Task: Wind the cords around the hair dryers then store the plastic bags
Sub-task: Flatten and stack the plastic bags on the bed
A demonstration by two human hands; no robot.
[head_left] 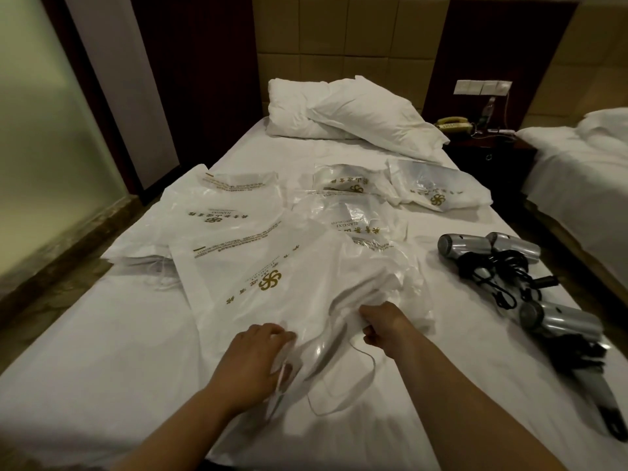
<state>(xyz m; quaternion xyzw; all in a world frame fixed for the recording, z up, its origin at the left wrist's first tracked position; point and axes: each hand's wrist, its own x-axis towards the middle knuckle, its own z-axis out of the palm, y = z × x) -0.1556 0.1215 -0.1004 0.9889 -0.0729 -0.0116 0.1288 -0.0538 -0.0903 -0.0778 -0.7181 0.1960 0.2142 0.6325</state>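
A large white plastic bag [272, 280] with a gold flower logo lies crumpled on the bed in front of me. My left hand [251, 355] grips its near edge by the drawstring. My right hand [384, 324] holds a bunched fold of the same bag. Several more printed plastic bags [217, 212] are spread flat across the middle of the bed. At the right lie three silver hair dryers [489, 249] with black cords wound around them; the nearest hair dryer [560, 326] is partly blurred.
The white bed [112, 368] fills the view, with two pillows [343, 110] at its head. A dark nightstand [489, 151] with a phone and a bottle stands at the back right. A second bed [584, 164] is at the far right.
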